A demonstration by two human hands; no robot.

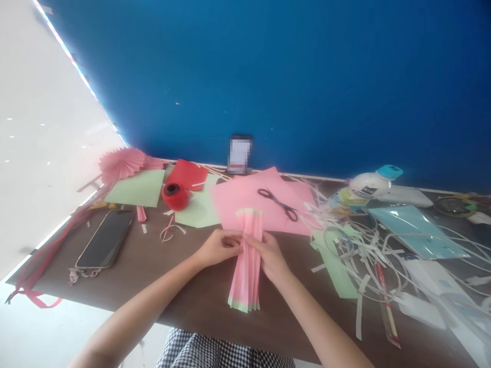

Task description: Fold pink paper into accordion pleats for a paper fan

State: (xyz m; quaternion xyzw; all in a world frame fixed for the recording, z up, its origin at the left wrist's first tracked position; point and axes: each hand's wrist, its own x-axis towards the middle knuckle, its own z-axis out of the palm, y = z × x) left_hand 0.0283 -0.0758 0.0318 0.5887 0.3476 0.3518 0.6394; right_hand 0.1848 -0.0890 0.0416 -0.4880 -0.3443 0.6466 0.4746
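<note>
A pink paper fan (pixel 247 278) with pale green edges, pleated lengthwise, stands between my hands over the brown table. My left hand (pixel 221 247) pinches its middle from the left. From the other side my right hand (pixel 269 253) grips the same spot, thumb across the pleats. The fan is narrow at the pinch and spreads toward its lower end. Just beyond it lie pink paper sheets (pixel 236 202), with black-handled scissors (pixel 279 203) on top. Whatever is under my fingertips is hidden.
A phone (pixel 104 239) lies at left, near a red tape roll (pixel 175 197), green paper (pixel 136 188) and a pink pleated rosette (pixel 123 164). Tangled white cables and paper strips (pixel 374 271), a white bottle (pixel 368 185) and a blue packet (pixel 418 231) crowd the right. A blue wall rises behind.
</note>
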